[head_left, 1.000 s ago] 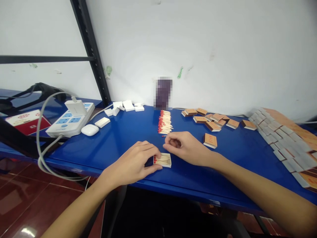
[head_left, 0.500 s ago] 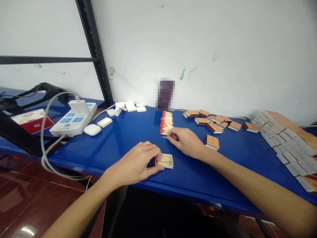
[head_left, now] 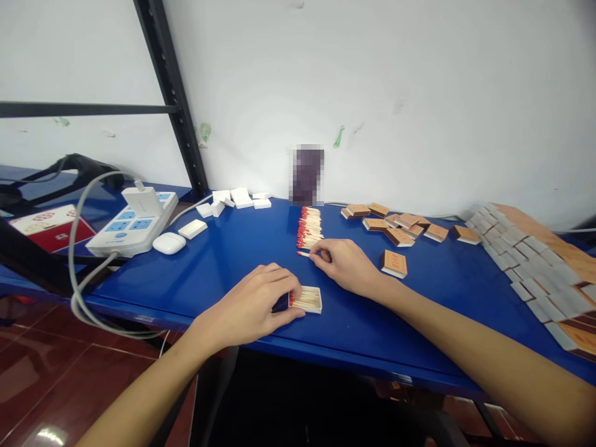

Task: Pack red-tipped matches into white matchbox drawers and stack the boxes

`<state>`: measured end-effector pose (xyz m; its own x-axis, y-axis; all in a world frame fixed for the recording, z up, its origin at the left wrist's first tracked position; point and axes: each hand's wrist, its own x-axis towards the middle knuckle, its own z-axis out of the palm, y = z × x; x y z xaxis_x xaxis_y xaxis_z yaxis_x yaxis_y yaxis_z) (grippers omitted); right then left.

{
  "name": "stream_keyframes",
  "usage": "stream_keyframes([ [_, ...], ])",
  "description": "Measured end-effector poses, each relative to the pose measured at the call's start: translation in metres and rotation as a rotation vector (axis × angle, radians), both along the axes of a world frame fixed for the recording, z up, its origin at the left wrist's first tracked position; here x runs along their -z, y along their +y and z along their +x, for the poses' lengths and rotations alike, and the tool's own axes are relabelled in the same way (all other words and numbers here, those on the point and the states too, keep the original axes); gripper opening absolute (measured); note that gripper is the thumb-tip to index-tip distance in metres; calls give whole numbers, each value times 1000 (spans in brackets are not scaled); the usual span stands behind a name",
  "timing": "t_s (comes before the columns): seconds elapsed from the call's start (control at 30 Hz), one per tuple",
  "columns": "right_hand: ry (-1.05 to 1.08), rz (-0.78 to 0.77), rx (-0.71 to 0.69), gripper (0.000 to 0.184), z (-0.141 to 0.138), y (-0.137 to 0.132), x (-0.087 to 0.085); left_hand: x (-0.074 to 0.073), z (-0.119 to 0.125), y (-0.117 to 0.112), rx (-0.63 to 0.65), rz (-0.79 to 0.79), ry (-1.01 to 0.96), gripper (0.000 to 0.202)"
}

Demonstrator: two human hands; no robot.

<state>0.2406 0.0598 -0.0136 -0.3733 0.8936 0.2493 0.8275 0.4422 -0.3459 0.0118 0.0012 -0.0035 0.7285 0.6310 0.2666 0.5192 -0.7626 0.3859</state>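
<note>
My left hand is closed around the left end of a small white matchbox tray, thumb on the near side and fingers on the far side. Inside the tray lie several matches, their red heads toward my palm. Farther back, my right hand pinches a single match by its plain end, red head pointing left. This match is low over the table, just in front of a long row of loose matches with red heads on the left.
Orange matchboxes lie right of my right hand and toward the wall. Stacked matchboxes fill the right end of the blue table. White trays, an earbud case and a power strip are on the left.
The view has shifted slightly, so everything sits a little farther left and higher. The pinched match now lies at more of a slant. My left hand keeps its hold on the tray.
</note>
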Motion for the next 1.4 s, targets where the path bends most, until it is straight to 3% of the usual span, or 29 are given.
stream_keyframes([
  [0.3,42,-55,-22,15,2,-10,-4,0,0,0,10,-11,0,13],
  [0.47,124,36,-16,20,5,0,-1,1,0,0,11,-3,-9,12],
  [1.0,44,106,-41,11,3,19,5,0,0,1,10,-1,-9,13],
  [1.4,41,17,-50,8,0,14,-2,-1,1,0,7,-2,-2,16],
])
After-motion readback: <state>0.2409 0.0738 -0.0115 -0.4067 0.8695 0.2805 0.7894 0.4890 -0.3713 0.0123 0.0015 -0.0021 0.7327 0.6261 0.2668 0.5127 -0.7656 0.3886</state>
